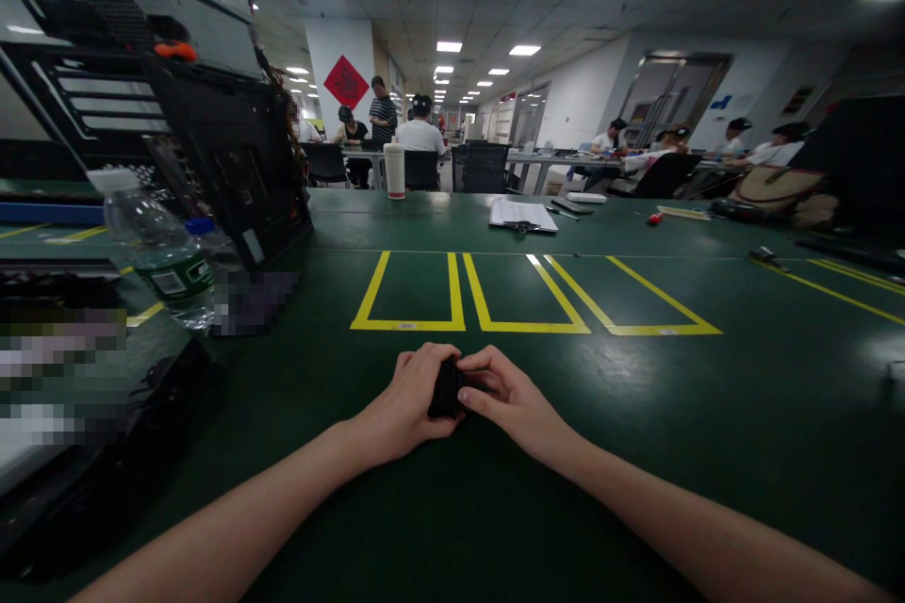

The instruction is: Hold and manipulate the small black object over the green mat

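Note:
A small black block-like object [445, 390] is between my two hands, low over the green table [537, 499]; its exact kind does not show. My left hand [410, 400] is wrapped round its left side, fingers over the top and thumb along the near edge. From the right, my right hand [505, 396] pinches at it, thumb and fingertips at its right edge. Much of the object is hidden by the fingers. Just beyond the hands, yellow tape outlines [408, 325] mark the table top.
At the left stand a black computer case [233, 151] and a water bottle [170, 268]. Farther back are a clipboard with paper [523, 214], a pale tumbler [394, 170] and a small red object [654, 219]. Several people sit at tables behind.

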The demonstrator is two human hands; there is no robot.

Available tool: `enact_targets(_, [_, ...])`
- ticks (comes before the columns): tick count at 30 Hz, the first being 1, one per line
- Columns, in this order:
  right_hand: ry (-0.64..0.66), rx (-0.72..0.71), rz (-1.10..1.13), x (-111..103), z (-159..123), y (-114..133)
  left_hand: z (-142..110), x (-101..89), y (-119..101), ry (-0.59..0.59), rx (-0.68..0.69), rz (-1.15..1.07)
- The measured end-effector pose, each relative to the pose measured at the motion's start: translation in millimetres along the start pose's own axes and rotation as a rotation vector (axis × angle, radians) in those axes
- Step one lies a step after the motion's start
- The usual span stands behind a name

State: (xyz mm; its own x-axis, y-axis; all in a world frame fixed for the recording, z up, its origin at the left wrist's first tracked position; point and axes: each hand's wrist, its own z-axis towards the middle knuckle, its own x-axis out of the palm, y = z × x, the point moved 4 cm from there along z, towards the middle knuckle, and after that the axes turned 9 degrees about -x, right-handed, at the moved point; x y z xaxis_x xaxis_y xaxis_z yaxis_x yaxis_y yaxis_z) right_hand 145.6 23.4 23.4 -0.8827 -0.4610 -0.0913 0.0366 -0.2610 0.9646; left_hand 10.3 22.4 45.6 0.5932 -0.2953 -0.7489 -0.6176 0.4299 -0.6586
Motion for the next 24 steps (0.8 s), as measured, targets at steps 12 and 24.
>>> enact_targets(12, [0.037,-0.018,0.003,0.7,-1.8,0.1,1.7,4.7,5.3,-0.015,-0.014,-0.003])
enact_targets(24, [0.058,0.053,-0.038,1.3,-3.3,4.3,3.9,9.2,12.8,-0.061,-0.092,-0.014])
